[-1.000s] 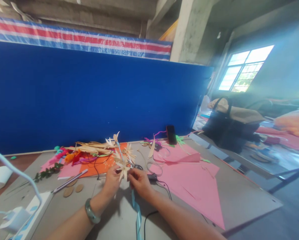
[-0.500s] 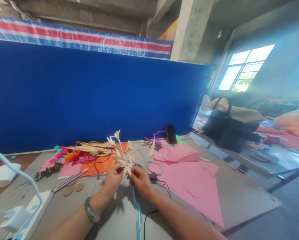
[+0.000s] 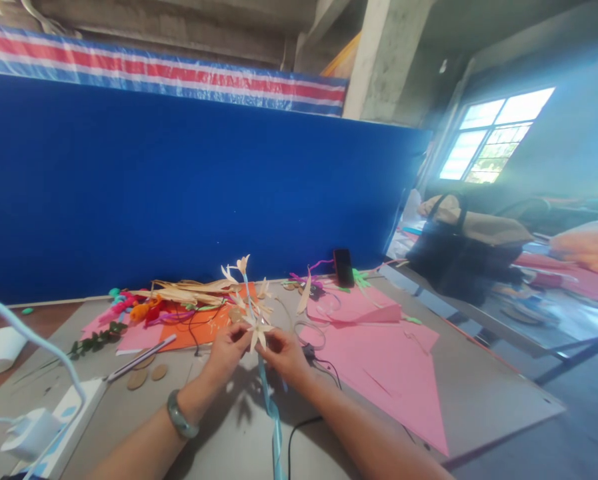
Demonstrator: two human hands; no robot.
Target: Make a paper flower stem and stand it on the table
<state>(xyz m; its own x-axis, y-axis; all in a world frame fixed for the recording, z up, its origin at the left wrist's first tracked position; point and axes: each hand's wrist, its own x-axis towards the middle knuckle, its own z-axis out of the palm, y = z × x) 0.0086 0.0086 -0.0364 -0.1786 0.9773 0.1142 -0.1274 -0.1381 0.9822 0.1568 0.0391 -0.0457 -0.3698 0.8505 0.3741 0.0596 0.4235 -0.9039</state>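
No text, label, brand, number or sign can be read anywhere in this view. The red, white and blue striped band above the blue partition board carries stripes only, the black phone leaning against that board shows a dark screen, and the white power strip on the grey desk is too blurred to show any marking.
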